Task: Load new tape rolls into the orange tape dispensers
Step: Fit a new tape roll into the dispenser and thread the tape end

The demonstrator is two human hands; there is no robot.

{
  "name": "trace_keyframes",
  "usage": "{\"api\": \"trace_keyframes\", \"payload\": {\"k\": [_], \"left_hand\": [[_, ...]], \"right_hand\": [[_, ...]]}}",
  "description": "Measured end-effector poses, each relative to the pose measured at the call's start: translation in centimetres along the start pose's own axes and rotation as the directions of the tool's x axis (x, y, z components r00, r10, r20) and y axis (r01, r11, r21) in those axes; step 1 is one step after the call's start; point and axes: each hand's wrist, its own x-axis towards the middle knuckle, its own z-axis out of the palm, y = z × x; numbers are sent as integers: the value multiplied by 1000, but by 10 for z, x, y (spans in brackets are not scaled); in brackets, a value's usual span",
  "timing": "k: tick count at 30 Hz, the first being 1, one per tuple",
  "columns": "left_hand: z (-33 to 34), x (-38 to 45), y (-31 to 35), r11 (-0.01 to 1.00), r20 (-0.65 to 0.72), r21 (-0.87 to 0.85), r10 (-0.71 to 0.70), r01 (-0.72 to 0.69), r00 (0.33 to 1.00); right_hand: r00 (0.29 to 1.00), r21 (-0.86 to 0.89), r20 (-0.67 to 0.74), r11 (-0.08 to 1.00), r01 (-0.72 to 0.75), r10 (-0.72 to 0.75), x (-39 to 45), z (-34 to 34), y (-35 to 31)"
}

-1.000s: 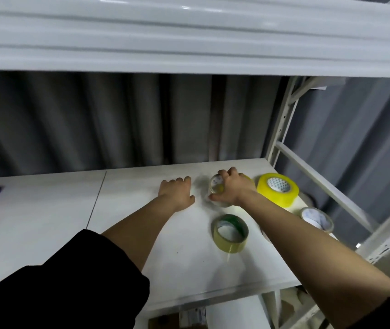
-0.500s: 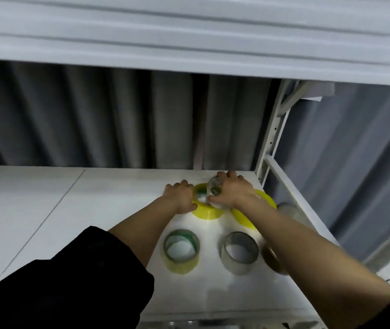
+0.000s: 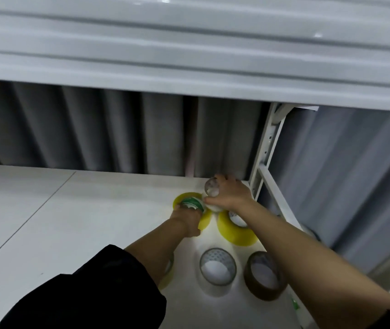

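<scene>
Head view: both hands reach to the far right corner of a white tabletop (image 3: pixel 94 222) set inside a white metal shelving frame (image 3: pixel 263 148), with a grey pleated curtain (image 3: pixel 118 129) behind it. The left hand (image 3: pixel 186 216) is curled round a yellow tape roll with a green-printed core (image 3: pixel 190 203), which appears to lie flat on the tabletop; its fingers are mostly hidden behind the roll, so how firm the grip is cannot be told. The right hand (image 3: pixel 230 194) holds a small clear tape roll (image 3: pixel 212 186) raised off the surface, fingers wrapped over its top and thumb beneath it.

Just beside these lies a wide yellow tape roll (image 3: pixel 233 232), partly under the right forearm. Nearer the person sit a clear tape roll with a white core (image 3: pixel 217 265) and a brown tape roll (image 3: pixel 263 277) side by side, and a thin yellowish roll (image 3: pixel 169 273) shows mostly hidden under the left forearm.

No orange tape dispenser is visible here. The step in hand looks like choosing and gathering rolls from the supply, so loading has probably not begun. The next move likely calls for lifting both chosen rolls without disturbing their neighbours, then carrying them to wherever the dispensers sit, out of view.
</scene>
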Motion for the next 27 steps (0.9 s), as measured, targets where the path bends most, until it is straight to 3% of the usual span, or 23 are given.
{"api": "trace_keyframes", "payload": {"k": [8,13,16,20,23,25,27], "left_hand": [[8,9,3,998,-75,-32,-63,60,995],[-2,8,-19,977,-205,-209,-83,39,975],[-12,0,-38,932,-204,-351,-175,95,963],[-13,-9,-59,724,-169,-684,-270,84,948],[-11,-20,-63,442,-198,-896,-346,-27,917],[-15,-27,-62,249,-173,-966,-409,-73,896],[-16,-31,-65,151,-148,-985,-445,-89,883]], "right_hand": [[999,16,-32,1000,-9,9,2,-3,9],[997,53,-71,999,-10,13,5,-14,11],[991,121,-125,992,-34,49,6,-21,14],[991,130,-108,989,-68,83,3,-15,13],[1000,115,-12,993,-18,19,0,2,-3],[1000,115,19,993,18,-20,0,13,-15],[998,130,44,991,32,-38,0,23,-25]]}}
